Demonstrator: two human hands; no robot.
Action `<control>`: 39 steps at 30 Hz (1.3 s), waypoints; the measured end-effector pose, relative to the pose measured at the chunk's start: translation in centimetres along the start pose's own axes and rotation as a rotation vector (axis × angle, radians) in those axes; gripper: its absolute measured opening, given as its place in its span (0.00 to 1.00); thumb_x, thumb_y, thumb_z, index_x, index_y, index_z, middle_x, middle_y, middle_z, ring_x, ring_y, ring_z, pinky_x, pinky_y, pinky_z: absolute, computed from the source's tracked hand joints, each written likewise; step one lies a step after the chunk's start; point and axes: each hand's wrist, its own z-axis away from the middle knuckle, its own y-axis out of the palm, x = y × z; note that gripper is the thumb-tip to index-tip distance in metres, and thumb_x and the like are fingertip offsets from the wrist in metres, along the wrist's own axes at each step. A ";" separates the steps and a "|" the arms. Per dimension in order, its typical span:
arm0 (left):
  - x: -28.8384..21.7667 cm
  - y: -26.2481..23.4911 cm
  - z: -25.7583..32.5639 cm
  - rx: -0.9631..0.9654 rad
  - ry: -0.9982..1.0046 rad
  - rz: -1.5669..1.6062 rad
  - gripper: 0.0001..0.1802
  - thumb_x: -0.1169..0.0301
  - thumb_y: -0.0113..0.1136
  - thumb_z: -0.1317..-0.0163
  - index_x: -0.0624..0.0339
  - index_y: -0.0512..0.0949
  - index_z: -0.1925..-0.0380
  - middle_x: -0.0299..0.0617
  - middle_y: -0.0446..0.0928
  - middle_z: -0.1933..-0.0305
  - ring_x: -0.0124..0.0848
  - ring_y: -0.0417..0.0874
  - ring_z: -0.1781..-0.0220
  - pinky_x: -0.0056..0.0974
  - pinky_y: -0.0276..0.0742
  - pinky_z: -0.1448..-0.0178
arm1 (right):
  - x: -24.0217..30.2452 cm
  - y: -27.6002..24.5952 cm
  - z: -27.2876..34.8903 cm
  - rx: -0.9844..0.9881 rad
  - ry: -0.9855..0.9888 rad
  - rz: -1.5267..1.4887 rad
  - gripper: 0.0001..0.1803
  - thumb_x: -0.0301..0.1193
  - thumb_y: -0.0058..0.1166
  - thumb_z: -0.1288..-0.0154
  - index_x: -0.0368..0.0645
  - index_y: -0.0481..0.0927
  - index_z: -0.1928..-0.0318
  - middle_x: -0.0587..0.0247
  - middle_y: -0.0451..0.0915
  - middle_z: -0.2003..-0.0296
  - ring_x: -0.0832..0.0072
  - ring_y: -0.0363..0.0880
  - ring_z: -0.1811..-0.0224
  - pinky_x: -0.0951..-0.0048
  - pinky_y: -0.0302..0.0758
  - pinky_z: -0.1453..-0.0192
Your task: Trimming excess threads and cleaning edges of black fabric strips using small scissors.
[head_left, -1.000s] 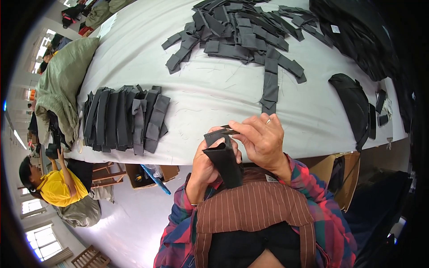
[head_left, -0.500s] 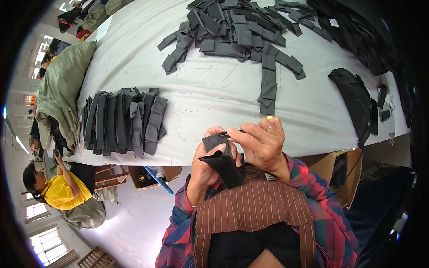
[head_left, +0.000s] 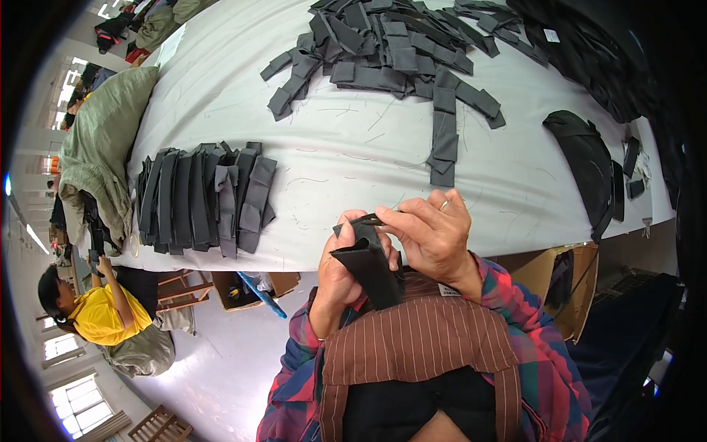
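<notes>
Just past the table's near edge, my left hand (head_left: 337, 271) is closed around a dark grey folded fabric strip (head_left: 373, 274). The strip's folded lower part hangs toward my apron, its upper end bent over near the left thumb. My right hand (head_left: 436, 230) is closed beside it, with thumb and forefinger pinched at the strip's upper edge. Whether anything else lies inside the right hand is hidden by its fingers. Beyond the right hand, one strip (head_left: 444, 136) trails toward me from a heap of similar dark strips (head_left: 383, 55).
A neat row of folded strips (head_left: 202, 199) lies at left on the white-covered table (head_left: 324, 158). At right are a black curved fabric piece (head_left: 582, 158) and black cloth (head_left: 589, 62). Cardboard boxes (head_left: 582, 283) stand below the edge. A person in yellow (head_left: 110, 313) works at far left.
The strip's upper end has folded over between my hands, and its hanging part has turned slightly. A small yellow thing at my right fingertips has gone out of sight.
</notes>
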 end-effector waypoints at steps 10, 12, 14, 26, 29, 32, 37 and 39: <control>-0.3 0.0 0.2 0.001 0.061 -0.109 0.14 0.70 0.51 0.35 0.59 0.60 0.55 0.49 0.72 0.71 0.42 0.76 0.72 0.42 0.75 0.63 | 0.6 -0.4 -0.4 0.026 -0.013 -0.021 0.20 0.28 0.65 0.58 0.53 0.84 0.59 0.75 0.74 0.75 0.75 0.62 0.79 0.72 0.56 0.70; -0.3 0.0 0.2 0.018 0.065 -0.097 0.15 0.70 0.52 0.36 0.58 0.59 0.55 0.49 0.72 0.71 0.41 0.76 0.72 0.42 0.75 0.63 | 0.8 -0.6 -0.5 0.028 -0.012 -0.019 0.20 0.28 0.65 0.58 0.53 0.84 0.59 0.75 0.74 0.75 0.75 0.61 0.79 0.72 0.56 0.70; -0.3 0.0 0.2 0.008 0.067 -0.095 0.15 0.70 0.53 0.36 0.59 0.60 0.55 0.49 0.72 0.71 0.41 0.76 0.72 0.42 0.75 0.63 | 0.7 -0.6 -0.5 0.032 -0.009 -0.017 0.20 0.28 0.65 0.58 0.53 0.84 0.59 0.75 0.74 0.75 0.75 0.61 0.79 0.72 0.56 0.70; -0.3 0.1 0.2 0.015 0.064 -0.143 0.15 0.69 0.52 0.35 0.60 0.60 0.54 0.51 0.73 0.70 0.41 0.77 0.70 0.41 0.76 0.63 | 1.2 0.1 -0.2 -0.010 0.043 -0.066 0.20 0.28 0.66 0.58 0.54 0.84 0.59 0.76 0.74 0.75 0.75 0.63 0.79 0.71 0.56 0.70; -0.1 0.9 0.3 -0.055 0.091 0.022 0.15 0.68 0.51 0.34 0.60 0.60 0.54 0.51 0.73 0.70 0.41 0.77 0.71 0.40 0.76 0.63 | 1.4 0.2 -0.2 -0.015 0.055 -0.055 0.20 0.27 0.66 0.58 0.54 0.84 0.59 0.76 0.74 0.75 0.75 0.63 0.79 0.72 0.56 0.70; -0.2 0.8 0.3 -0.063 0.089 -0.041 0.14 0.68 0.50 0.34 0.60 0.60 0.54 0.52 0.73 0.71 0.41 0.77 0.71 0.40 0.76 0.63 | 1.5 0.2 -0.1 -0.018 0.059 -0.048 0.20 0.27 0.65 0.59 0.54 0.84 0.59 0.76 0.75 0.75 0.75 0.63 0.79 0.72 0.56 0.71; -0.2 0.2 0.2 -0.029 0.101 -0.158 0.13 0.69 0.50 0.35 0.59 0.60 0.55 0.51 0.74 0.71 0.41 0.77 0.72 0.40 0.75 0.64 | 1.3 0.2 -0.1 -0.004 0.052 -0.048 0.21 0.25 0.63 0.60 0.54 0.84 0.60 0.76 0.76 0.74 0.75 0.63 0.79 0.71 0.56 0.71; -0.1 0.0 0.2 -0.017 0.104 -0.170 0.13 0.70 0.51 0.35 0.58 0.60 0.55 0.51 0.74 0.71 0.41 0.77 0.72 0.40 0.75 0.64 | 0.9 0.3 0.1 0.030 0.060 -0.068 0.20 0.24 0.63 0.59 0.54 0.84 0.60 0.76 0.76 0.74 0.75 0.64 0.79 0.71 0.56 0.71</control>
